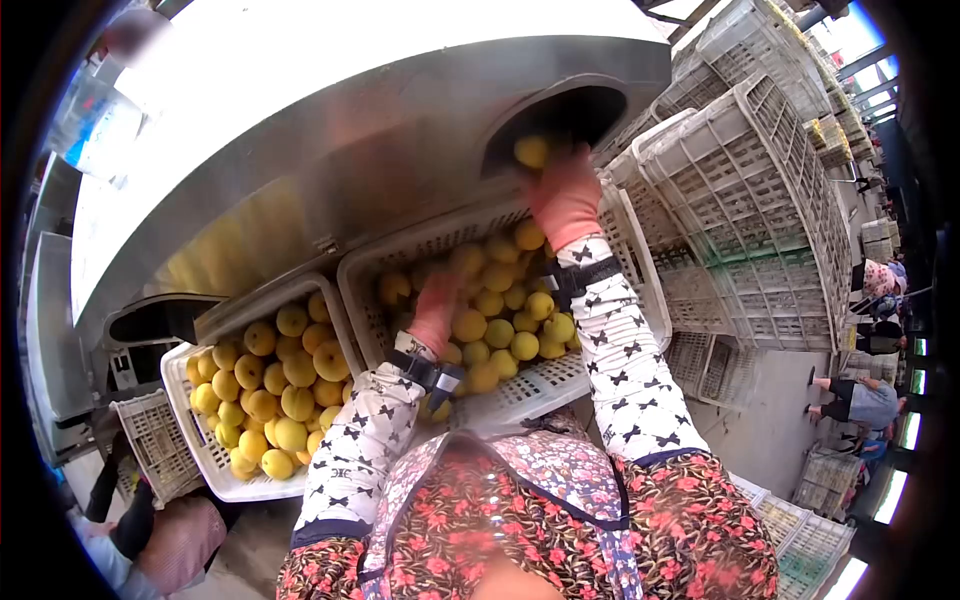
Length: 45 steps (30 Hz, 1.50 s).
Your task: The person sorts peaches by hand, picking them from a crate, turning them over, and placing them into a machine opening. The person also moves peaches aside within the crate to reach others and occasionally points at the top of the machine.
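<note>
Stacked crates (770, 170) beside fruit crate (420, 247)

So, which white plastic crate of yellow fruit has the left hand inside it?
The crate beneath the machine's dark chute opening: the pink-gloved left hand rests on its fruit; the other crate is untouched.

We're in a fruit sorting and packing yard, no question. A big sheet-metal grading machine (330, 130) fills the far side, with a dark chute opening (590, 110) in its flank. Right below it sits a white slatted plastic crate (560, 385) loaded with yellow fruit (490, 300), and a second full crate (235, 487) stands to its left. On the right, empty crates (760, 200) are stacked high above a bare concrete floor (770, 420). Other workers (860, 400) bend low at far right.
</note>
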Tool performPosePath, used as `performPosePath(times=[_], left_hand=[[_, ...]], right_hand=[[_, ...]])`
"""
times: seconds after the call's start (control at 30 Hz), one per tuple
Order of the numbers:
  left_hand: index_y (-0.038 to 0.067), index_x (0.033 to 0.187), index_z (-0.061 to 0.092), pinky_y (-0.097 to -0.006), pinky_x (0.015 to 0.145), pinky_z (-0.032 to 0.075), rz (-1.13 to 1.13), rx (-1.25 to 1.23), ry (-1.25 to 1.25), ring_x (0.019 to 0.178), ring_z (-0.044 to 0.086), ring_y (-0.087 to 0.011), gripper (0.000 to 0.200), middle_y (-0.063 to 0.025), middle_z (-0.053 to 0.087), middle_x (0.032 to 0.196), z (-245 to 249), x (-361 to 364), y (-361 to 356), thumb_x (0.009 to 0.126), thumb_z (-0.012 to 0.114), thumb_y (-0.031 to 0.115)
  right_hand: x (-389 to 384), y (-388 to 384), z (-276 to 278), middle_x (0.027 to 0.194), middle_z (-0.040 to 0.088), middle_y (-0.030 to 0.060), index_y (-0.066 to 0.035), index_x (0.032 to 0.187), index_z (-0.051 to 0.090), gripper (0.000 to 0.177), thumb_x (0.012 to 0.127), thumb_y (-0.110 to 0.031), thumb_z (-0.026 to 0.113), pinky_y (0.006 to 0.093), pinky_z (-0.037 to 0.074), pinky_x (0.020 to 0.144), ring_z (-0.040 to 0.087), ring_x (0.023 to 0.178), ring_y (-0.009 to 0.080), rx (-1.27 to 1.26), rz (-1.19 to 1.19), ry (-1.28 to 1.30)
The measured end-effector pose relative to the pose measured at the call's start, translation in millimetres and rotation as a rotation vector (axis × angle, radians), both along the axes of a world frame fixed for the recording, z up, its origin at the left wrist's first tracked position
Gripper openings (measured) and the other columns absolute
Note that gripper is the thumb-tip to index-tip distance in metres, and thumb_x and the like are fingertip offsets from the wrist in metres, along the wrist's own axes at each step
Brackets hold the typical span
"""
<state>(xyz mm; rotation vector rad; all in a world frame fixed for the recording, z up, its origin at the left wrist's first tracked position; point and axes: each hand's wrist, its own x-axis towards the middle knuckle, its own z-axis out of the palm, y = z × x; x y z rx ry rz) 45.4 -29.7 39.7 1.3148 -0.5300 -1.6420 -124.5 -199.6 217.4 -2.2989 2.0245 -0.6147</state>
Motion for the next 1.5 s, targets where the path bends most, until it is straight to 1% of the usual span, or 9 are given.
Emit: performPosePath(times=[0.17, 0.3, 0.43, 0.53, 0.83, 1.03, 1.13, 1.37, 1.5], left_hand=[[0.007, 0.117, 0.059, -0.0403, 0.088, 0.049, -0.431, 0.007, -0.833, 0.105, 0.061, -0.0322, 0.038, -0.0176, 0.063, 0.112, -1, 18, 72, 0.096, 0.052, 0.038], [0.005, 0.128, 0.055, -0.0411, 0.097, 0.045, -0.559, 0.18, -1.015, 0.117, 0.055, -0.0343, 0.06, -0.0197, 0.057, 0.127, 37, 24, 69, 0.081, 0.067, 0.041], [0.009, 0.135, 0.051, -0.0464, 0.097, 0.045, -0.836, 0.193, -1.27, 0.122, 0.051, -0.0366, 0.068, -0.0191, 0.048, 0.138, 22, 18, 70, 0.076, 0.072, 0.036], [0.012, 0.135, 0.051, -0.0502, 0.092, 0.046, -0.946, 0.267, -1.597, 0.121, 0.051, -0.037, 0.066, -0.0173, 0.045, 0.14, -33, 6, 77, 0.076, 0.071, 0.035], [0.012, 0.136, 0.049, -0.0476, 0.097, 0.044, -1.0, 0.466, -1.498, 0.131, 0.04, -0.0381, 0.073, -0.0206, 0.041, 0.142, -20, 10, 69, 0.073, 0.073, 0.038], [0.013, 0.146, 0.039, -0.0496, 0.11, 0.034, -0.744, 0.001, -1.574, 0.136, 0.034, -0.0399, 0.092, -0.0223, 0.033, 0.149, 8, 3, 70, 0.066, 0.077, 0.037], [0.017, 0.149, 0.035, -0.0485, 0.115, 0.026, -1.017, 0.278, -1.417, 0.145, 0.019, -0.0364, 0.1, -0.0212, 0.02, 0.156, 8, 8, 55, 0.063, 0.078, 0.046], [0.01, 0.155, 0.017, -0.0432, 0.107, 0.04, -1.091, 0.334, -1.612, 0.13, 0.045, -0.037, 0.121, -0.0232, 0.039, 0.148, -97, 32, 62, 0.062, 0.077, 0.06], [0.008, 0.146, 0.036, -0.0423, 0.109, 0.038, -1.148, 0.383, -1.513, 0.133, 0.041, -0.0392, 0.109, -0.0268, 0.028, 0.152, -54, 29, 48, 0.061, 0.074, 0.066]], right_hand=[[23, -40, -15, 0.111, 0.062, 0.0286, 0.005, 0.114, 0.059, 0.069, 0.08, -0.054, 0.069, 0.0454, 0.055, 0.081, 0.065, 0.101, 0.0375, 0.049, -0.187, -0.089], [-11, 12, 16, 0.119, 0.062, 0.024, 0.01, 0.134, 0.044, 0.076, 0.083, -0.036, 0.077, 0.0408, 0.049, 0.097, 0.06, 0.112, 0.0336, -0.672, 0.138, -0.458], [-21, 79, -75, 0.104, 0.066, 0.0159, -0.004, 0.116, 0.061, 0.039, 0.08, -0.011, 0.073, 0.0365, 0.054, 0.079, 0.064, 0.091, 0.0301, -0.095, 0.492, -0.418], [9, 104, -146, 0.114, 0.064, 0.0198, -0.002, 0.116, 0.061, 0.042, 0.084, -0.029, 0.068, 0.0461, 0.052, 0.08, 0.063, 0.097, 0.0392, 0.489, 0.633, -0.155], [74, 77, -245, 0.123, 0.058, 0.0212, -0.007, 0.13, 0.055, 0.055, 0.08, -0.025, 0.067, 0.0456, 0.05, 0.091, 0.056, 0.109, 0.0418, 0.593, 1.049, -0.04], [-19, 98, -45, 0.115, 0.059, 0.0192, -0.005, 0.126, 0.054, 0.076, 0.063, -0.032, 0.086, 0.0429, 0.051, 0.087, 0.06, 0.1, 0.0367, 0.148, 0.512, -0.531], [-40, 78, 17, 0.113, 0.055, 0.0237, -0.003, 0.127, 0.051, 0.076, 0.066, -0.034, 0.085, 0.0438, 0.055, 0.078, 0.063, 0.093, 0.0395, -0.007, 0.255, -0.474], [13, -29, 33, 0.119, 0.059, 0.0239, -0.001, 0.122, 0.056, 0.063, 0.074, -0.033, 0.082, 0.0425, 0.053, 0.086, 0.063, 0.102, 0.0375, 0.24, 0.141, 0.024], [-26, 13, 22, 0.108, 0.06, 0.0217, 0.001, 0.116, 0.058, 0.05, 0.08, -0.03, 0.076, 0.0407, 0.053, 0.077, 0.064, 0.088, 0.0336, -0.472, 0.393, -0.586]])
